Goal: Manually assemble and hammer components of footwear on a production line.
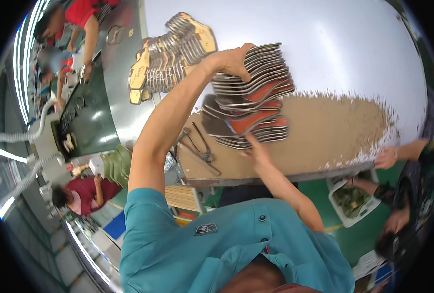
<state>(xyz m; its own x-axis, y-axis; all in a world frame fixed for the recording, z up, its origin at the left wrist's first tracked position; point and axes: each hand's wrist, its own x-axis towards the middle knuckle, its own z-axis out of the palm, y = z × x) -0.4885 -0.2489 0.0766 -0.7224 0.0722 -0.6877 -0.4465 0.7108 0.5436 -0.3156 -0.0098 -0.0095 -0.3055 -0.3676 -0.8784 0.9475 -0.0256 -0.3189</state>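
Observation:
A tall stack of shoe-sole-shaped pieces, dark and reddish-brown with pale edges, stands over the near part of the table. My left hand is closed around its far left side, thumb bent over the pieces. At the near end, my right hand grips the lower pieces, its fingers partly hidden beneath them. The lower part of the stack fans out unevenly. To the left lies a second group of similar pieces with yellow faces and silvery edges, which neither hand touches.
Pincers and a flat bar lie near the left front corner of the worktable, whose white covering is worn to brown. At right, a person's hand is at the table edge above a white bin. Other people work at left.

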